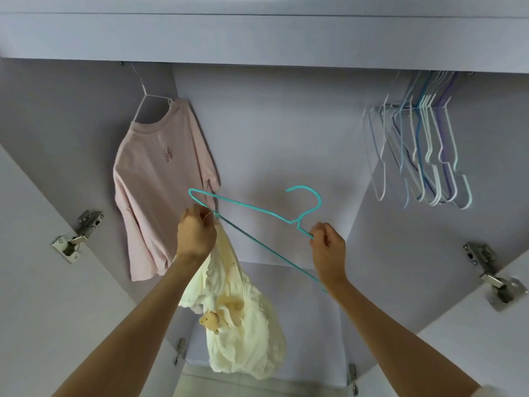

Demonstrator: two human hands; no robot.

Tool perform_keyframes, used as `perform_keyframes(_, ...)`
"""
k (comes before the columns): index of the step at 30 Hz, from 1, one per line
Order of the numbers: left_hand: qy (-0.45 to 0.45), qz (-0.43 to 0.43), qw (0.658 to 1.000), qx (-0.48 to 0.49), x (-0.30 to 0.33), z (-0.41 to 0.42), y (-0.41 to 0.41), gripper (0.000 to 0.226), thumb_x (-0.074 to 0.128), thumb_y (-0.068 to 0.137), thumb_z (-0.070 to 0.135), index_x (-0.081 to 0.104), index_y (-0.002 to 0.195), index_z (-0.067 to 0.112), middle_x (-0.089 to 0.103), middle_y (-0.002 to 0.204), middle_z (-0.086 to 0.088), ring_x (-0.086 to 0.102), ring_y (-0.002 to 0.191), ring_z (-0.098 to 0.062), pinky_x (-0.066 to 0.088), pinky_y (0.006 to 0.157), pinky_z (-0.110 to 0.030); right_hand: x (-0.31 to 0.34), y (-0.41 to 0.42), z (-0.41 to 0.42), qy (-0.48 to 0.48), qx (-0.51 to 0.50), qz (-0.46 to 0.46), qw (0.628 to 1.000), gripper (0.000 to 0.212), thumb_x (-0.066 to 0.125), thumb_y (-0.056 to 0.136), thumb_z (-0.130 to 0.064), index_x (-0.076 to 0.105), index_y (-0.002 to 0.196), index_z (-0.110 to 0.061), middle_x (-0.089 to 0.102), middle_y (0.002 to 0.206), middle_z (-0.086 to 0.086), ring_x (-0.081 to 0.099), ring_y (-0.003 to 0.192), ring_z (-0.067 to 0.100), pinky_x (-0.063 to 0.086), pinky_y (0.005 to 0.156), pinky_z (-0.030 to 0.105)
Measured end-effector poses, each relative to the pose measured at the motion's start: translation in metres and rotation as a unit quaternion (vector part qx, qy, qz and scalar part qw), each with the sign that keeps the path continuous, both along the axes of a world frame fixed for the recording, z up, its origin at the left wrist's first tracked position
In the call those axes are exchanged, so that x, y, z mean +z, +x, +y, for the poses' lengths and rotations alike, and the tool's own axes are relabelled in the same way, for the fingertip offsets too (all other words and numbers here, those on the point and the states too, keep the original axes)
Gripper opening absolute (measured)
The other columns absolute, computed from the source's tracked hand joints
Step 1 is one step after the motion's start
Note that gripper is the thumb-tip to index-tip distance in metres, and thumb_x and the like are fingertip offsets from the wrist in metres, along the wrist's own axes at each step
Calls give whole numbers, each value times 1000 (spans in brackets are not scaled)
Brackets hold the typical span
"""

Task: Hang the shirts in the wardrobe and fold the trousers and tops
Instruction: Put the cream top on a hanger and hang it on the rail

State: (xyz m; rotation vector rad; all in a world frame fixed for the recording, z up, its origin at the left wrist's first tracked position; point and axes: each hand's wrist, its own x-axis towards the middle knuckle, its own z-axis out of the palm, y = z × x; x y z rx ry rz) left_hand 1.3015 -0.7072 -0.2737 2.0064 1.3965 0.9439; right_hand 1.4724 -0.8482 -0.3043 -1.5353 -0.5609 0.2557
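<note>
Head view looks up into an open wardrobe [272, 133], where a teal wire hanger [252, 209] is held tilted in mid-air between both hands, its hook pointing up and to the right; the left hand [196, 233] pinches the hanger's left end together with the top of a cream shirt [246, 319], fingers curled round both, so exactly how cloth and wire meet is hidden behind the knuckles; the right hand [327, 247] grips the wire just below the hook's neck, and the hanger's right end passes behind that wrist and is lost. The cream shirt hangs bunched below the left hand, its shape hard to read; a small bear-like figure [209, 320] shows on its front. To the left a pink T-shirt [160, 179] already hangs on a white hanger [146, 96] — the rail itself is mostly concealed under the top panel. At the right a cluster of bare hangers [423, 150], white, blue and purple, hangs close together; their count cannot be made out. Metal hinges [77, 236] sit on the doors at both sides.
</note>
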Motion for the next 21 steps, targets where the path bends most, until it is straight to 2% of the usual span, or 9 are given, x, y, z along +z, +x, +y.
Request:
perform_keyframes(3,-46,-42,997,43,0,9,-14,19,45,90,3,60,99,-4,62,103,-23,54,100,-38,38,81,-33,5,-13,3,53,85,92,991,29,38,90,7,53,73,-12,39,50,-12,32,48,5,28,49,18)
perform_keyframes(5,-85,-82,991,68,0,13,-21,19,45,91,6,57,103,-1,61,106,-20,54,103,-36,42,87,-37,10,-21,5,73,131,104,983,19,45,88,4,51,74,-9,31,49,-9,27,48,9,24,50,22)
perform_keyframes(6,-105,-101,986,75,1,14,-24,18,44,92,7,56,104,1,61,107,-19,55,102,-36,44,88,-40,11,-24,6,78,139,91,983,22,48,89,2,46,70,-9,29,51,-4,26,50,12,24,52,26)
perform_keyframes(9,-133,-137,979,65,4,17,-32,14,44,92,7,54,100,5,62,100,-17,61,90,-36,49,77,-40,17,-32,12,91,133,60,985,34,51,94,-9,35,64,-12,28,56,2,28,53,14,27,53,26)
perform_keyframes(11,-133,-150,978,49,8,20,-36,12,44,91,6,54,97,5,61,93,-15,61,79,-33,46,66,-33,22,-34,19,108,140,65,982,29,51,94,-12,42,66,-12,31,53,-1,30,50,9,28,51,21)
perform_keyframes(14,-118,-174,977,45,14,23,-40,9,45,91,6,54,93,9,58,87,-8,56,72,-28,43,64,-30,26,-35,31,55,132,70,987,36,51,95,-22,52,60,-13,35,45,-9,31,46,4,29,50,15)
perform_keyframes(17,-100,-183,977,50,20,22,-47,14,47,91,7,52,83,17,56,80,-1,53,61,-18,43,58,-26,25,-38,38,24,83,151,985,45,46,97,-29,44,54,-15,38,43,-12,34,43,2,30,51,18)
perform_keyframes(19,-125,-190,973,43,22,22,-51,21,49,90,7,53,76,22,57,79,-2,54,60,-19,42,56,-27,28,-40,43,63,69,244,965,47,42,98,-26,29,53,-18,30,40,-10,27,38,5,24,49,22)
perform_keyframes(21,-160,-186,969,31,23,20,-53,20,51,89,8,55,76,23,58,79,-4,53,64,-22,41,55,-27,34,-42,49,114,73,324,936,44,38,96,-19,24,55,-19,25,37,-8,22,35,7,20,47,24)
